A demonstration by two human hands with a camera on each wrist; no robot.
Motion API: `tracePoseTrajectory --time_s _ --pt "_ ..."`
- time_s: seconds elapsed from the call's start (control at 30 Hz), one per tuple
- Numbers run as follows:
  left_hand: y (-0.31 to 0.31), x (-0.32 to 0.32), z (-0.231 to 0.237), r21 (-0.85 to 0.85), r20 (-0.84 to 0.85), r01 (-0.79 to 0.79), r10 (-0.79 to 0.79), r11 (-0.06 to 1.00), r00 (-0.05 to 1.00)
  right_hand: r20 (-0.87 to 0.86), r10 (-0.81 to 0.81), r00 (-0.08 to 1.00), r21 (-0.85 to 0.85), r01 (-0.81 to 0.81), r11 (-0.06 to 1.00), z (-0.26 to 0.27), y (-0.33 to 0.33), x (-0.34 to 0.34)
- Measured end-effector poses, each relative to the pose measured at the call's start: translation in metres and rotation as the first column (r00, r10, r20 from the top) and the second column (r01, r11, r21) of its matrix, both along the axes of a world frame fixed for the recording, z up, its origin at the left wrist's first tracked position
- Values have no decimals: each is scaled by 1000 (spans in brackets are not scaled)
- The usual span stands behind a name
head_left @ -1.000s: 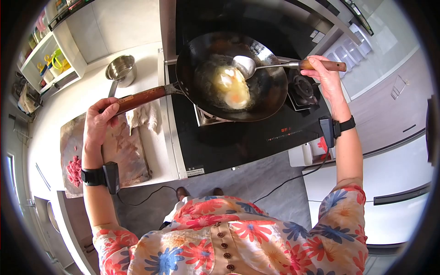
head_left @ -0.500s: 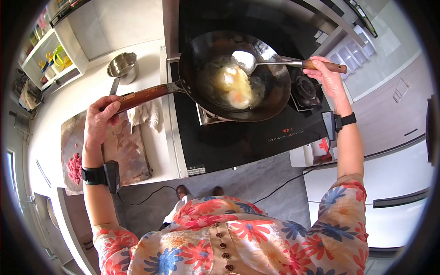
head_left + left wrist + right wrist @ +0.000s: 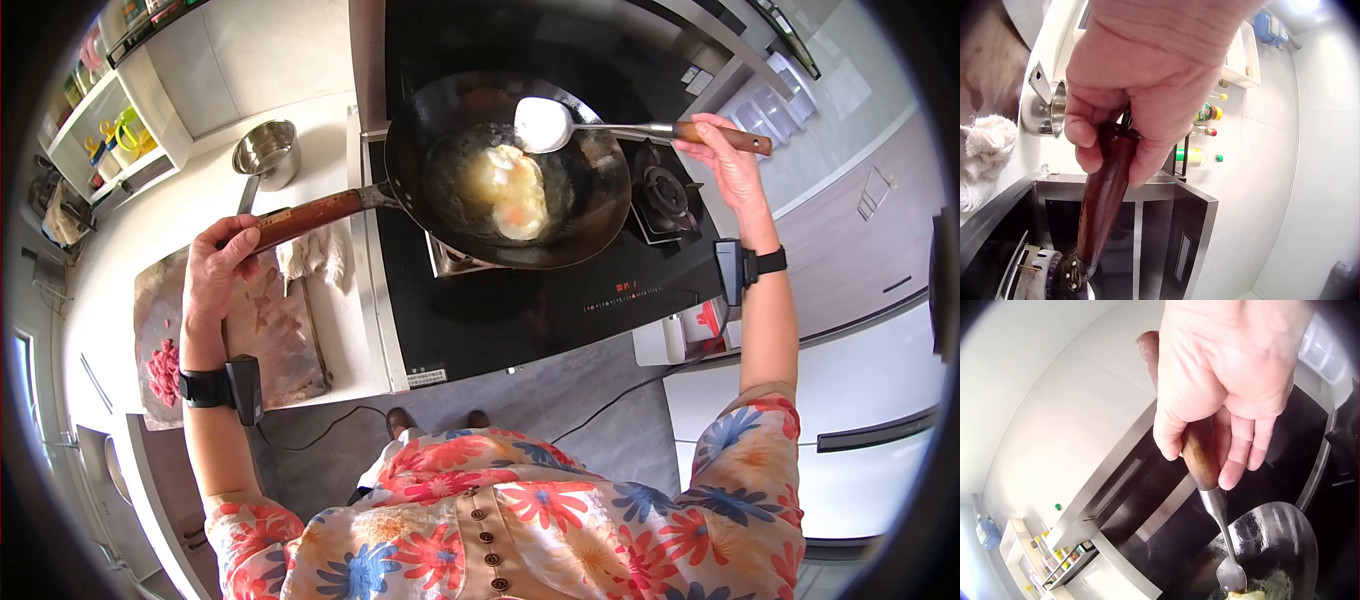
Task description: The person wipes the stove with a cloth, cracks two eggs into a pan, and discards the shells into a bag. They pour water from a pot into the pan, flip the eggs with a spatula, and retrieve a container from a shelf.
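A dark wok (image 3: 590,210) sits over the left burner, with a partly set egg (image 3: 515,195), white and yellow, in oil at its middle. My left hand (image 3: 213,270) grips the end of the wok's brown wooden handle (image 3: 310,213); in the left wrist view the thumb and fingers wrap round this handle (image 3: 1105,200). Out to the right, my right hand (image 3: 728,170) holds a metal spatula by its wooden grip (image 3: 740,138). The spatula's blade (image 3: 543,125) lies inside the wok, just behind the egg's far edge. In the right wrist view the thumb and fingers pinch the grip (image 3: 1200,459).
A second burner (image 3: 665,195) is right of the wok on the black cooktop (image 3: 480,320). On the left counter are a steel saucepan (image 3: 266,155), a pale cloth (image 3: 315,257) and a cutting board (image 3: 275,335) with chopped red meat (image 3: 163,372). A shelf (image 3: 150,110) holds bottles.
The spatula's blade has moved from the egg's edge toward the back of the wok and turned its bright face up. My right hand has shifted slightly right. My left hand stays on the handle.
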State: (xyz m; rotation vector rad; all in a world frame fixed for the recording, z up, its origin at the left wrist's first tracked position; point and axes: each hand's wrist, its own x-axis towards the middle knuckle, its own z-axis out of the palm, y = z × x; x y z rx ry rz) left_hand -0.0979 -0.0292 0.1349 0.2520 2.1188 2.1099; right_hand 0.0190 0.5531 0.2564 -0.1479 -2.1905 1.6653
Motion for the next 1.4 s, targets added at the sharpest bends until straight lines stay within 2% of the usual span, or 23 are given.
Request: tracePoseTrajectory --time_s 0.17,0.37,0.57,0.63,0.73,0.87,0.97,1.13,1.4 --pt "-1 -1 -1 -6 -1 4 -4 1000 1000 56 -74 996 110 68 992 18 5 13" --pt "-2 -2 -3 -31 -12 13 -13 999 1000 150 -110 983 56 102 993 10 0 18" --pt "-2 -1 -2 -30 -17 18 -19 999 1000 112 -65 992 -14 67 998 -7 -8 12" --pt "-2 -2 -3 -15 -10 20 -20 1000 1000 99 -74 992 -4 75 997 0 -7 14" --pt "-1 -1 -2 -1 -2 19 -19 1000 1000 92 -109 990 97 100 990 8 0 17" --pt "-1 -1 -2 -1 -5 19 -19 1000 1000 134 -156 979 94 144 985 3 -9 18" --pt "0 -1 -2 -4 -14 27 -27 1000 1000 132 -103 986 -42 110 993 -19 -12 13" --pt "0 -2 -1 5 -19 30 -30 1000 999 108 -87 990 -135 102 986 -37 -19 12" --pt "-1 -1 -1 -35 -13 22 -22 999 1000 46 -88 995 -95 92 991 -23 5 24"
